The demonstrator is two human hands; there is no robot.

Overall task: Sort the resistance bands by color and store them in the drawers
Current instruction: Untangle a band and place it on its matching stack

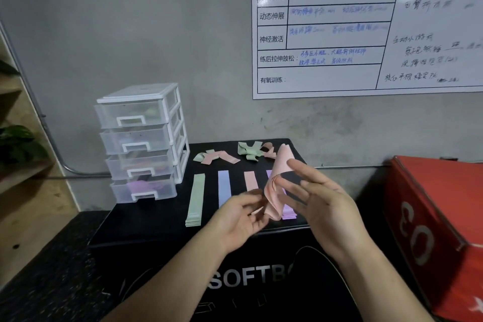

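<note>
Above the front half of the black soft box (162, 219), both hands are up in the air working a pink band (274, 191). It's crumpled and folded lengthwise, with one end sticking up and the other hanging down between the hands. The left hand (237, 217) has its fingers curled in, pinching the lower part of the band at the fingertips. The right hand (321, 204) is spread, fingers pretty much straight, with the index tip and thumb against the band. Can't honestly tell if it's gripping or just touching.

On the box top, right under the hands, are four flat stacks laid in a row: green stack (196, 198) furthest left, then blue stack (224, 187), pink stack (251, 180), and purple stack (288, 213), which is mostly hidden behind the hands. Toward the back edge of the box there's a loose tangle (249, 151) of green and pink bands still unsorted, plus another small loose bunch (217, 158) just left of it.

The clear drawer unit (141, 138), four drawers with a white frame, sits on the box's back-left corner. The bottom drawer shows purple through the plastic; the others are too blurry to call.

A red box (431, 230) sits right of the soft box, and a whiteboard (366, 26) hangs on the wall behind it.
</note>
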